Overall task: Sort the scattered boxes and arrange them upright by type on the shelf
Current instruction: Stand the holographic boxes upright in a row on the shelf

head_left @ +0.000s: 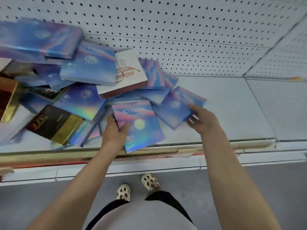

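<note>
1. Where the heap of boxes (86,75) ends, near the middle of the shelf (232,113), bare white shelf runs on to the right as far as a seam in the deck; the perforated back panel (182,39) closes the rear.
2. Along the front, the shelf lip (149,150) carries a worn price strip, and one holographic Syrinx box (139,123) overhangs it slightly.
3. Left of that box, a black-and-gold box (54,125) lies flat near the front edge, with blue boxes piled crookedly behind it and a white box (127,72) tilted on top.
4. Reaching forward, the left hand (114,130) grips the Syrinx box at its left edge, thumb over the face.
5. Further right, the right hand (202,118) grips the near corner of a second blue box (177,105), fingers curled around its edge, at the heap's right fringe.
6. Both forearms extend straight in, well apart.
</note>
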Demonstrator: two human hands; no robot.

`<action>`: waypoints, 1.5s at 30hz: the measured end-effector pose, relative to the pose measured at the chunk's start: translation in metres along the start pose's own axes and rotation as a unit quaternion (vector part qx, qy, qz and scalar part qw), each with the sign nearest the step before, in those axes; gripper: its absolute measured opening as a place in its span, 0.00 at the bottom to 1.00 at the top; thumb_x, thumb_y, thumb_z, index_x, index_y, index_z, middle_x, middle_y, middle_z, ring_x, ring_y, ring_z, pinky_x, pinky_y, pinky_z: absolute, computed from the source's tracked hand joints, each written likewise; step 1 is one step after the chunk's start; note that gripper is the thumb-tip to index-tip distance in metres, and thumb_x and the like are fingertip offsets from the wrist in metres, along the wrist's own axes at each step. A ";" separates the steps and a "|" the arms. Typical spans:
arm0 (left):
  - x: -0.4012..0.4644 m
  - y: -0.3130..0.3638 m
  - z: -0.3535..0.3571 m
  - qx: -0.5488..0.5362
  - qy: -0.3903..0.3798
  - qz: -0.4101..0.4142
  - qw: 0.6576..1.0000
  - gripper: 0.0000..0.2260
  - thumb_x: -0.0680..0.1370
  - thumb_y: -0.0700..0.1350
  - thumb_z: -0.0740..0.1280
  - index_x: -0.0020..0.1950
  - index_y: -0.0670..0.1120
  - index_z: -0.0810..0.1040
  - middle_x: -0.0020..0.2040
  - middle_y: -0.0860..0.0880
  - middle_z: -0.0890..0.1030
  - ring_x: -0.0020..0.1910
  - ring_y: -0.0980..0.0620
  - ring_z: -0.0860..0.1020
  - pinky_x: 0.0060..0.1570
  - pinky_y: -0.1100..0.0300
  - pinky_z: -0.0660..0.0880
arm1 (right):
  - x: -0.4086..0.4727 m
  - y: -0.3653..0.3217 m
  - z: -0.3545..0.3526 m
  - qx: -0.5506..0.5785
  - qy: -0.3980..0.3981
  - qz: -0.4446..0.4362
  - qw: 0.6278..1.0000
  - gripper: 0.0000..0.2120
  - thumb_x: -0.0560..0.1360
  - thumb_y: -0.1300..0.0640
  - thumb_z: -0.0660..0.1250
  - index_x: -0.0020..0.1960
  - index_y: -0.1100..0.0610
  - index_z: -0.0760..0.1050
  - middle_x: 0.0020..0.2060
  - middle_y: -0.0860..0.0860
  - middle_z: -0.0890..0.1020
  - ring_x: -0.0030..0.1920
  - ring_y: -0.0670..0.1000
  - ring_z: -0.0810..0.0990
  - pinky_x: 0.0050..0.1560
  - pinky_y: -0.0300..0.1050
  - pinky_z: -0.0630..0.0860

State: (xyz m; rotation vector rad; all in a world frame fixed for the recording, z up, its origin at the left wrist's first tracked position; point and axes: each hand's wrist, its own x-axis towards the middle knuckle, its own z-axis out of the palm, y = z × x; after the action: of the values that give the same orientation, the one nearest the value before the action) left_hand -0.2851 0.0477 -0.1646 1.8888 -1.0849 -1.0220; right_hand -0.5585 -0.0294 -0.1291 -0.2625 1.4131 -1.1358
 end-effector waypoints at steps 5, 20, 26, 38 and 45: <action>-0.010 -0.001 -0.001 -0.063 -0.043 0.012 0.997 0.15 0.80 0.40 0.63 0.66 0.42 0.67 0.55 0.48 0.76 0.52 0.50 0.74 0.52 0.58 0.69 | -0.037 0.025 -0.011 -0.024 0.090 -0.088 0.992 0.07 0.76 0.67 0.64 0.53 0.58 0.74 0.41 0.56 0.78 0.39 0.55 0.76 0.35 0.46 0.78; -0.082 0.060 0.087 -0.098 -0.205 0.091 0.970 0.14 0.77 0.51 0.65 0.61 0.51 0.71 0.52 0.53 0.81 0.49 0.51 0.81 0.54 0.49 0.79 | -0.146 0.023 -0.207 0.005 0.217 -0.211 0.953 0.05 0.78 0.59 0.66 0.51 0.52 0.79 0.44 0.51 0.85 0.39 0.52 0.84 0.43 0.50 0.80; -0.151 0.089 0.188 -0.088 -0.262 0.145 0.950 0.15 0.73 0.52 0.65 0.58 0.54 0.69 0.50 0.48 0.80 0.46 0.53 0.79 0.49 0.53 0.77 | -0.175 0.016 -0.335 0.011 0.237 -0.239 0.942 0.05 0.77 0.58 0.68 0.52 0.53 0.78 0.49 0.57 0.85 0.48 0.59 0.85 0.50 0.59 0.81; -0.242 0.151 0.377 -0.110 -0.370 0.185 0.904 0.10 0.73 0.51 0.65 0.53 0.58 0.71 0.51 0.54 0.81 0.48 0.58 0.81 0.48 0.57 0.77 | -0.172 -0.035 -0.519 0.026 0.316 -0.281 0.906 0.06 0.80 0.62 0.65 0.54 0.53 0.76 0.46 0.53 0.83 0.46 0.54 0.82 0.51 0.53 0.80; -0.243 0.212 0.506 -0.112 -0.370 0.202 0.900 0.08 0.81 0.39 0.60 0.59 0.48 0.67 0.47 0.55 0.78 0.37 0.69 0.78 0.35 0.72 0.73 | -0.123 -0.103 -0.595 0.030 0.344 -0.283 0.895 0.06 0.79 0.61 0.66 0.51 0.51 0.77 0.48 0.55 0.84 0.45 0.54 0.83 0.54 0.59 0.80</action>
State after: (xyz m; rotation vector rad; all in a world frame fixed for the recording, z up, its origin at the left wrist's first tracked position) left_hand -0.8823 0.0867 -0.1310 1.0124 -1.6082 -1.5755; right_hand -1.0873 0.2866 -0.1092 -0.2435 1.9870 -1.8733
